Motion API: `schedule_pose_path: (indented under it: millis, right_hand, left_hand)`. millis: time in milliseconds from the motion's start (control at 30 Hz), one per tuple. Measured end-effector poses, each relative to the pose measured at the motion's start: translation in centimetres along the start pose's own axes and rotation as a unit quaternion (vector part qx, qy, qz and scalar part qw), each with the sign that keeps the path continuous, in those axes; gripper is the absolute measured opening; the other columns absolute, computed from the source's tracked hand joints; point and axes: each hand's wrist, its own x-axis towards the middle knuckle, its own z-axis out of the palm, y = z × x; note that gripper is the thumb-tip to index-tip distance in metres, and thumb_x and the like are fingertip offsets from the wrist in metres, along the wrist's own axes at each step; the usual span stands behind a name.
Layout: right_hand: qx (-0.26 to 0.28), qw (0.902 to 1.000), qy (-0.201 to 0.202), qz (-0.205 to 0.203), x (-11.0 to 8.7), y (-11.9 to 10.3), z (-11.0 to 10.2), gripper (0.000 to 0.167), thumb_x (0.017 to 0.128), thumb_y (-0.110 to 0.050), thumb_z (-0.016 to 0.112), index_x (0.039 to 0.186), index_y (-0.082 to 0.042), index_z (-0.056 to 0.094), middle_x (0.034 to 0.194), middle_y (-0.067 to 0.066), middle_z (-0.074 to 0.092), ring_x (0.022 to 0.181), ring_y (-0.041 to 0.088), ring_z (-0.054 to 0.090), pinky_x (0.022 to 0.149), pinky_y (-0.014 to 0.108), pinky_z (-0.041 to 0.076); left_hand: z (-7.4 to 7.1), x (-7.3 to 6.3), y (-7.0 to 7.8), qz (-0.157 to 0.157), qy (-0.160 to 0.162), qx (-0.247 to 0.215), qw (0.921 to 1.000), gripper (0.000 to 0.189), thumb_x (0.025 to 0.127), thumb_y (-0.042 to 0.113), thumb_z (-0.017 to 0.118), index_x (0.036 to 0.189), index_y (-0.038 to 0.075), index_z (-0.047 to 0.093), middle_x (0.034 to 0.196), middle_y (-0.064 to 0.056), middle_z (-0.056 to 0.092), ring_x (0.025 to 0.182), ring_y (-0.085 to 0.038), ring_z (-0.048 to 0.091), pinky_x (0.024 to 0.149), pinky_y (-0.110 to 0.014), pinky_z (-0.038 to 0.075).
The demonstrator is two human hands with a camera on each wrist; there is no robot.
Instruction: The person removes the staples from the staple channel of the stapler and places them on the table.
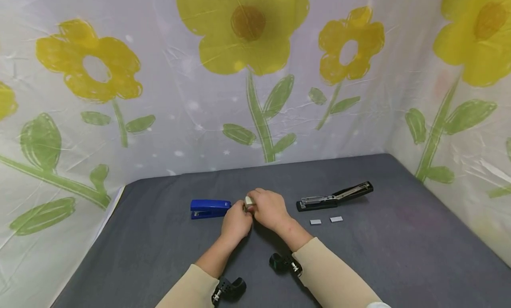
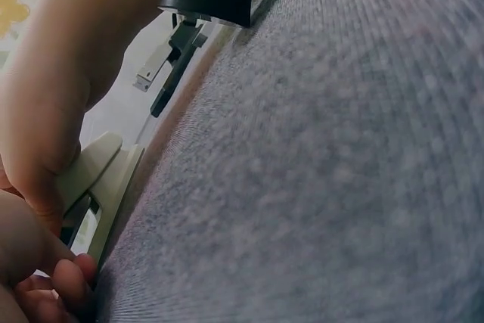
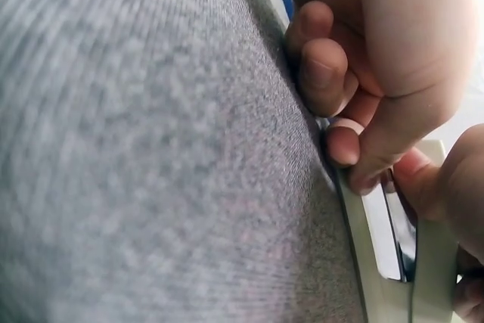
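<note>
Blue stapler [image 1: 210, 204]: worktop [image 1: 159, 246], nine o'clock of pale stapler [image 1: 249, 202]. Pale stapler: gripped by left hand [image 1: 236, 220] and right hand [image 1: 271, 208], close together. Black stapler [image 1: 335, 198]: three o'clock, opened; magazine [image 1: 317, 200] contents unclear. Two staple strips [image 1: 315, 222]: its six o'clock.

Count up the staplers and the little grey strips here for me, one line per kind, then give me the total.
Staplers: 3 (blue stapler, cream stapler, black stapler)
Small grey strips: 2 (left strip and right strip, as the head view shows them)
Total: 5
</note>
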Motion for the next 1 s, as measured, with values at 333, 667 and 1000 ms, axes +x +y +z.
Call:
schedule_pose_path:
  millis: [333,667,1000]
  right_hand:
    - [0.110,0.9930,0.002,0.043,0.4,1.4,-2.0,0.034,0.097,-0.026,0.072,0.127,-0.012,0.069,0.111,0.004,0.069,0.089,0.021,0.067,0.075,0.041,0.054]
    - [0.259,0.9594,-0.041,0.103,0.6,2.8,-3.9,0.041,0.101,-0.023,0.066,0.138,-0.009,0.059,0.116,0.006,0.066,0.093,0.019,0.064,0.078,0.041,0.052]
    - [0.372,0.9184,-0.086,0.104,0.1,5.2,-6.5,0.040,0.108,-0.014,0.053,0.147,-0.016,0.042,0.141,0.021,0.049,0.082,0.033,0.058,0.068,0.043,0.050]
  left_hand:
    - [-0.1,0.4,0.4,-0.008,-0.002,-0.017,0.9998,0.025,0.092,0.005,0.060,0.115,-0.004,0.066,0.072,-0.008,0.064,0.047,-0.018,0.057,0.049,-0.035,0.046]
    - [-0.2,0.1,0.2,-0.025,-0.010,-0.028,0.9992,0.035,0.097,0.008,0.062,0.130,-0.004,0.062,0.071,-0.007,0.064,0.037,-0.013,0.053,0.044,-0.032,0.047]
    - [-0.3,-0.1,0.3,-0.029,-0.022,-0.030,0.9989,0.036,0.099,0.007,0.058,0.134,-0.004,0.059,0.064,-0.006,0.061,0.034,-0.013,0.052,0.047,-0.032,0.048]
